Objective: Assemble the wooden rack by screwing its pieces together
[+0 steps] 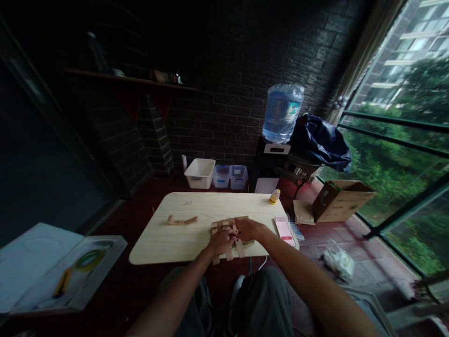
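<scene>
A tan slatted piece (pixel 228 253), made of flat strips that look like wood or cardboard, lies at the table's near edge, with several strip ends sticking out over it. My left hand (pixel 220 241) rests on it from the left, fingers closed together at its middle. From the right, my right hand (pixel 246 228) bends over the same piece, its fingertips meeting the left ones and closed on a strip. Whatever small part sits between the fingertips is hidden. To the left lies a separate tan bar (pixel 182 221) with a rounded end.
The pale table (pixel 161 248) carries a yellow-capped small bottle (pixel 274 196), a pink-and-white booklet or phone-like sheet (pixel 285 231) and small metal-looking bits (pixel 189 202). Beyond stand a white bin (pixel 199 173) and a water dispenser (pixel 273 161). An open case (pixel 80 267) is left; a cardboard box (pixel 340 201) right.
</scene>
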`<action>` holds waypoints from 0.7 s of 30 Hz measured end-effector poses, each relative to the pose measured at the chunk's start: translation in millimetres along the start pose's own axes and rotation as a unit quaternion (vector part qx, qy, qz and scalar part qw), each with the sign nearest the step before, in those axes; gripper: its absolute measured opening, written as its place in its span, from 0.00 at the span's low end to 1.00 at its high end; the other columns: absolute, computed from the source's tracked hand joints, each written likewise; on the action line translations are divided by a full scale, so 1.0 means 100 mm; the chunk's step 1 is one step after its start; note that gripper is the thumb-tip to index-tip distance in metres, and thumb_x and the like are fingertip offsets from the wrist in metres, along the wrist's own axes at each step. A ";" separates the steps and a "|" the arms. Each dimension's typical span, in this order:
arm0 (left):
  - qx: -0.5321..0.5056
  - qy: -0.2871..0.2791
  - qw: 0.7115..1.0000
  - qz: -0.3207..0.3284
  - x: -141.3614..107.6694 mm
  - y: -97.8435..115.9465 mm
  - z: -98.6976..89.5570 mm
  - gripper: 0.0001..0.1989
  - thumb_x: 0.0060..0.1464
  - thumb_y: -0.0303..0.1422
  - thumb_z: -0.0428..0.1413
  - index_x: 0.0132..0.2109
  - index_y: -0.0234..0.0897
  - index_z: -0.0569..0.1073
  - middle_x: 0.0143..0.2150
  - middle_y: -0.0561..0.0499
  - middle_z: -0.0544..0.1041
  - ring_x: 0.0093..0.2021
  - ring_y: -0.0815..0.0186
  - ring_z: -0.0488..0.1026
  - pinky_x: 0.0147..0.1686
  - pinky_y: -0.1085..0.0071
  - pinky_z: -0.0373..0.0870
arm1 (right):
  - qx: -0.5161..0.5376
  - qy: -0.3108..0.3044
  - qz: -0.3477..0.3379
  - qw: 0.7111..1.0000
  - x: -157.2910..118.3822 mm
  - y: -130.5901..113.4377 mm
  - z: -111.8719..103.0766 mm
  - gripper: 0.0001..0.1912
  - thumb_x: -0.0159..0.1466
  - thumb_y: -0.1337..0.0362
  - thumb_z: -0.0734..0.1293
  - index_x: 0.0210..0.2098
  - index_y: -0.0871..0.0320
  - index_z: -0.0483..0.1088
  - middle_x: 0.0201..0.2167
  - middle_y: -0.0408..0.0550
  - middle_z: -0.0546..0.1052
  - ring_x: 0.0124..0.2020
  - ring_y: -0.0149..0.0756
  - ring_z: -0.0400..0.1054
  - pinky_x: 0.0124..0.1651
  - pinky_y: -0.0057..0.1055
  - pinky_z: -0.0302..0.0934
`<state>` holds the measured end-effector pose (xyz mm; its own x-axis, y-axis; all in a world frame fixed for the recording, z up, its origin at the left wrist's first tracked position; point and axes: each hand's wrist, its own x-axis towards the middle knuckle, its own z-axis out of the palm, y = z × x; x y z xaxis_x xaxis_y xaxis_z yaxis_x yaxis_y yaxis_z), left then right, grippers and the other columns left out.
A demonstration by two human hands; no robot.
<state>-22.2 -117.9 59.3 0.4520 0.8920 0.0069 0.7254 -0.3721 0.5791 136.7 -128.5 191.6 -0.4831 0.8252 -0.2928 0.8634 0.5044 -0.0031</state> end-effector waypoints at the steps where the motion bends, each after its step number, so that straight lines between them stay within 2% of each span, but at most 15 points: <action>1: -0.005 0.003 1.000 0.006 0.00 -0.01 0.01 0.13 0.61 0.34 0.54 0.49 0.41 0.80 0.54 0.48 0.80 0.53 0.61 0.77 0.55 0.68 0.70 | -0.003 -0.013 -0.007 1.000 0.00 0.00 -0.02 0.22 0.64 0.60 0.70 0.55 0.64 0.72 0.50 0.63 0.80 0.50 0.51 0.78 0.48 0.38 0.72; 5: -0.010 0.011 1.000 0.018 0.00 -0.04 0.04 0.13 0.62 0.34 0.53 0.47 0.41 0.81 0.52 0.49 0.81 0.52 0.62 0.77 0.52 0.69 0.71 | -0.024 -0.008 0.003 1.000 0.03 0.06 -0.01 0.16 0.66 0.64 0.67 0.52 0.60 0.74 0.48 0.60 0.82 0.50 0.48 0.78 0.47 0.37 0.71; 8: -0.004 0.004 1.000 0.009 0.00 -0.04 0.04 0.13 0.62 0.36 0.53 0.46 0.42 0.81 0.52 0.49 0.81 0.52 0.61 0.77 0.51 0.68 0.71 | -0.015 0.019 0.007 1.000 0.04 0.10 0.08 0.17 0.68 0.63 0.66 0.55 0.62 0.73 0.49 0.60 0.81 0.50 0.47 0.78 0.49 0.37 0.71; 11: -0.001 0.003 1.000 0.004 0.01 -0.02 0.03 0.13 0.62 0.36 0.53 0.47 0.42 0.81 0.52 0.49 0.81 0.52 0.60 0.77 0.51 0.68 0.71 | -0.009 0.041 0.040 0.998 0.03 0.10 0.17 0.20 0.69 0.59 0.65 0.55 0.66 0.72 0.50 0.64 0.80 0.52 0.49 0.77 0.50 0.38 0.70; 15: -0.001 0.010 1.000 0.012 0.00 0.00 0.02 0.13 0.62 0.35 0.53 0.47 0.42 0.81 0.53 0.49 0.81 0.53 0.61 0.77 0.53 0.68 0.70 | -0.001 0.048 0.077 0.996 0.00 0.06 0.18 0.22 0.70 0.58 0.63 0.56 0.68 0.71 0.50 0.68 0.79 0.52 0.51 0.76 0.50 0.39 0.70; 19: -0.005 0.009 1.000 -0.005 -0.02 0.03 -0.01 0.12 0.61 0.36 0.55 0.48 0.43 0.81 0.54 0.49 0.81 0.54 0.60 0.77 0.53 0.68 0.70 | 0.032 0.038 0.048 0.998 -0.02 0.06 0.15 0.26 0.67 0.57 0.68 0.58 0.67 0.68 0.53 0.67 0.78 0.54 0.51 0.75 0.50 0.37 0.69; 21: -0.013 0.004 1.000 -0.002 -0.03 0.04 -0.02 0.13 0.62 0.35 0.54 0.48 0.43 0.81 0.53 0.50 0.81 0.54 0.61 0.77 0.53 0.68 0.70 | 0.047 0.029 0.033 0.998 -0.03 0.10 0.14 0.25 0.65 0.61 0.69 0.59 0.65 0.68 0.52 0.65 0.79 0.54 0.49 0.75 0.48 0.35 0.69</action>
<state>-21.6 -121.6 63.2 0.4454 0.8953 0.0102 0.7136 -0.3618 0.5999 148.4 -129.3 178.9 -0.4298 0.8705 -0.2400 0.9022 0.4245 -0.0759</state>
